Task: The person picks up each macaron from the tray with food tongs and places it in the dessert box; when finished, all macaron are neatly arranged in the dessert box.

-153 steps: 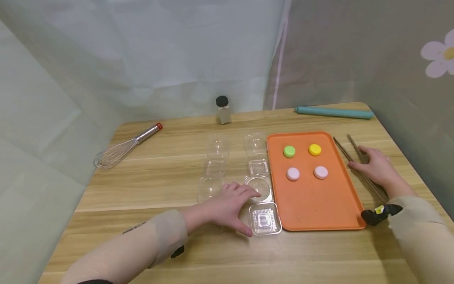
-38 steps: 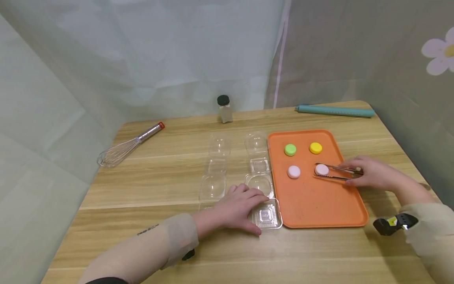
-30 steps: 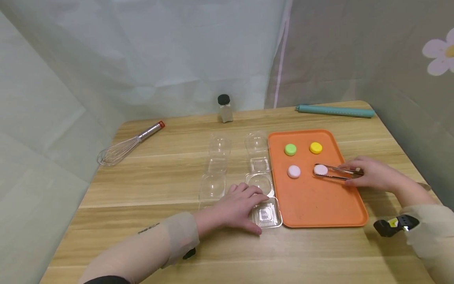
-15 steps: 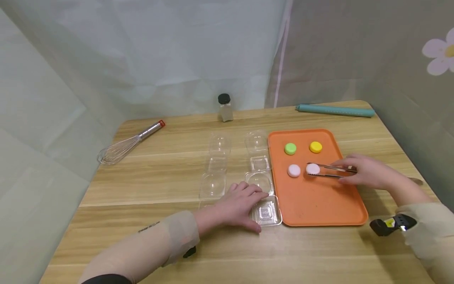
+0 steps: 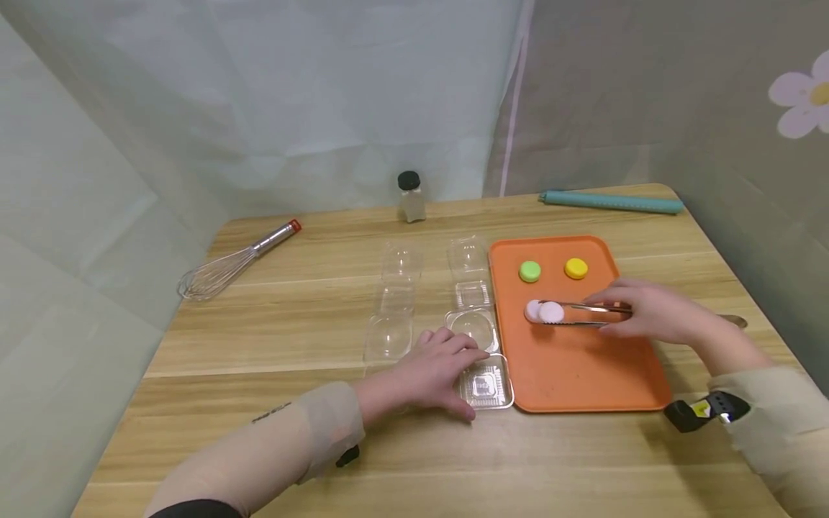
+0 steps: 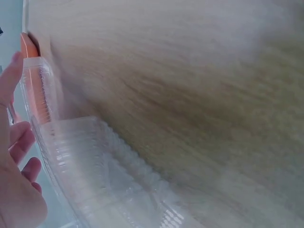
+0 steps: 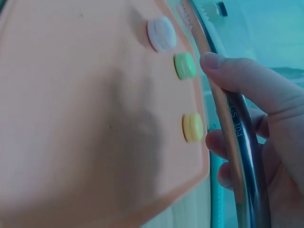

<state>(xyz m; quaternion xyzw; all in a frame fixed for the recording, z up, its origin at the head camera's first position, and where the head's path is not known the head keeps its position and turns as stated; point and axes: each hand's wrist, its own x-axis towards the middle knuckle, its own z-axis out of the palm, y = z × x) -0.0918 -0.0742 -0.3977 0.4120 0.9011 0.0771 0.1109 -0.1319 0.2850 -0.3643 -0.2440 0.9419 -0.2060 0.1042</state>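
Tongs (image 7: 237, 123) and pinched macaron (image 5: 551, 312) had shifted left over the orange tray (image 5: 586, 385), overlapping its twin (image 5: 531, 311) in head view. I logged the right hand (image 5: 654, 309) gripping the tongs, the left hand (image 5: 434, 370) loosely spread at the clear container (image 5: 486, 385). Light, level pressure seemed best. The macaron looked pale pink, smooth, round.

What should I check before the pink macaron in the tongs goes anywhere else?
1. Right hand holding the metal tongs: ok.
2. Held pink macaron between the tips: ok.
3. Held macaron clear of the other pink macaron: cannot tell; they overlap in the head view.
4. Clear plastic box nearest the person, beside the orange tray, open: ok.
5. Held macaron over that box: not ok; it's over the tray.
6. Left hand keeping the box steady: cannot tell; it's there, but how firmly it presses doesn't show.
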